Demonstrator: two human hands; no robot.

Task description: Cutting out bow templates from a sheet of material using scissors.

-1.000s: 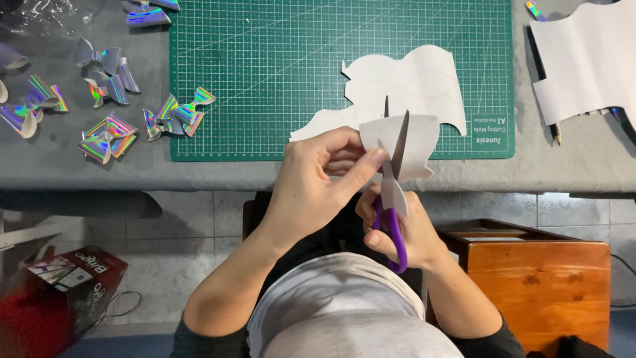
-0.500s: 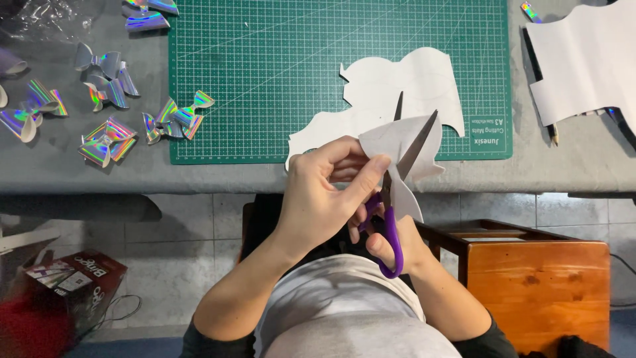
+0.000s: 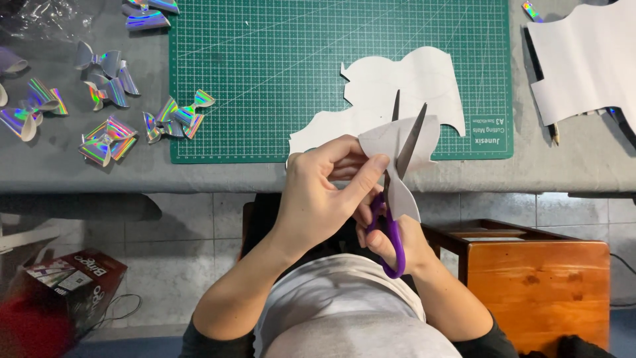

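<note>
You've got the green cutting mat filling the top of your gray table, with a cut white sheet at its 5 o'clock corner. Finished holographic bows sit off at 9 o'clock, so I'd say you're a good way in. Your left hand pinches the white cutout; your right hand is closed round the purple-handled scissors, blades open mid-cut, outline not finished.
</note>
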